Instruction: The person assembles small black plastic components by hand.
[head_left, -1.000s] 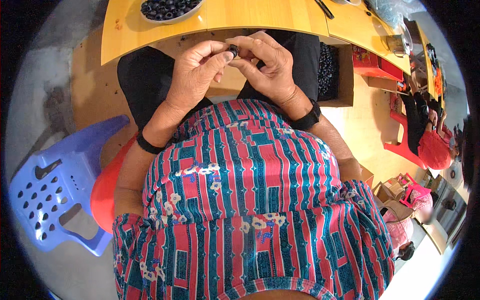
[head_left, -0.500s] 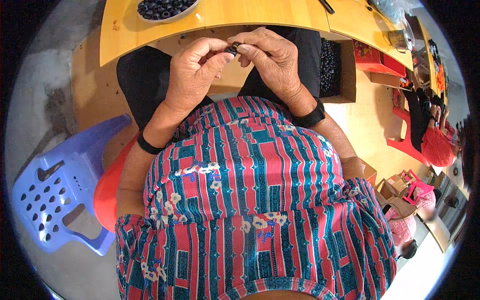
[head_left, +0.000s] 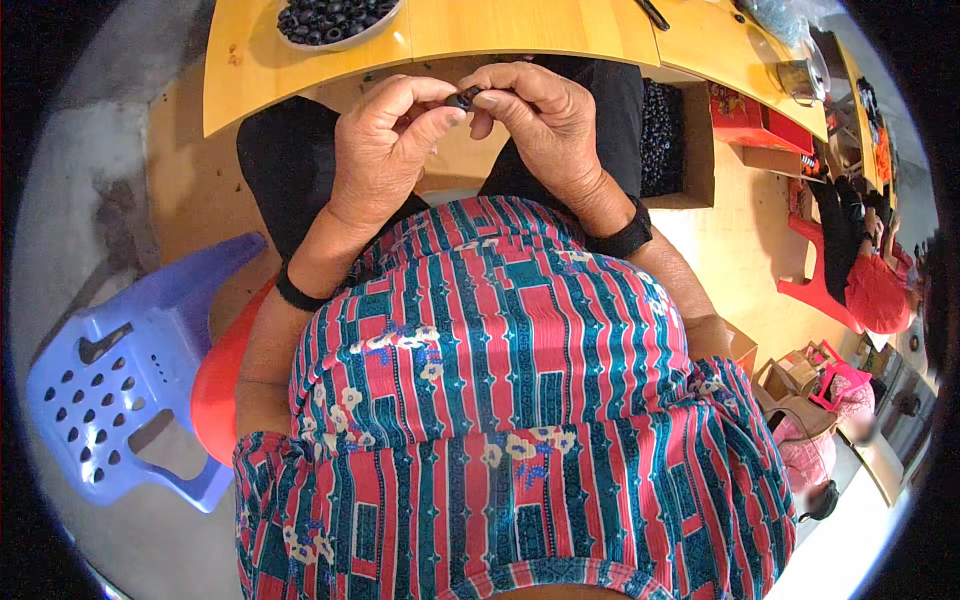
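Both hands meet just in front of the table edge, over my lap. My left hand (head_left: pixel 382 145) pinches a small dark ring-like part (head_left: pixel 463 98) between thumb and fingertips. Its other side is gripped by the thumb and forefinger of my right hand (head_left: pixel 548 125). The fingertips cover much of it, so I cannot tell whether it is one piece or two pressed together. Beyond my left hand, on the table, a white bowl (head_left: pixel 352 42) holds many black ring-shaped parts (head_left: pixel 330 18).
The yellow wooden table (head_left: pixel 520 30) curves ahead of me. Under it at right stands a cardboard box (head_left: pixel 698 150) of small black parts, near a red box (head_left: pixel 755 125). A metal cup (head_left: pixel 797 78) sits at right. A blue plastic chair (head_left: pixel 110 380) is at left; another person (head_left: pixel 875 290) sits far right.
The dark part has turned slightly between my fingertips, and a brownish face seen before no longer shows. Both hands stay in nearly the same place.
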